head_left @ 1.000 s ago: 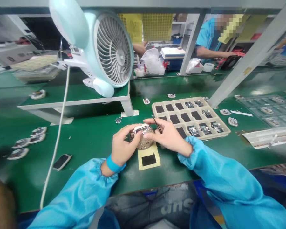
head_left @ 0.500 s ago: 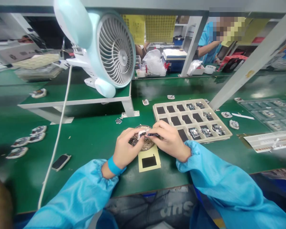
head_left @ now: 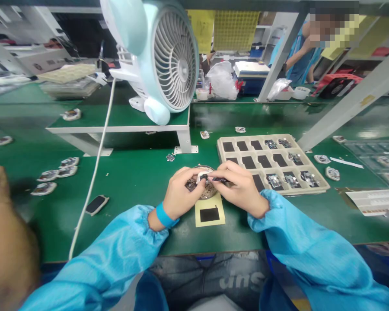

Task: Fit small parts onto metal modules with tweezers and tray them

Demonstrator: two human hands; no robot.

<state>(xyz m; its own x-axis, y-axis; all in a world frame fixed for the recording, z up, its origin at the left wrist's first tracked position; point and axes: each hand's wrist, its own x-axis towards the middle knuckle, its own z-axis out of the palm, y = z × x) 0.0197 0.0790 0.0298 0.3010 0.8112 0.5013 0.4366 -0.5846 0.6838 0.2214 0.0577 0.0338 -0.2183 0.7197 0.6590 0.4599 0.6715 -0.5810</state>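
Observation:
My left hand [head_left: 181, 191] pinches a small white casing [head_left: 201, 174] with dark parts on it. A slim black tool [head_left: 219, 179] is in the closed fingers of my right hand [head_left: 241, 186], its tip against or very near the casing. I cannot tell its exact kind. Both hands are over a round dish [head_left: 206, 193] of tiny loose parts, partly hidden by my fingers. In front of the dish lies a pale yellow sheet [head_left: 197, 220] with a black rectangle on it.
Right of my hands stands a beige compartment tray [head_left: 311, 190] holding several small circuit assemblies. A light blue fan [head_left: 176, 60] sits on a raised shelf, its white cable [head_left: 99, 162] crossing the left side. Several white casings [head_left: 44, 188] lie leftward; another person's arm [head_left: 11, 242] is nearby.
The whole view has shifted, so the bench appears farther right. Both hands stay over the dish with the casing and tool. More of the neighbouring arm shows at the left edge.

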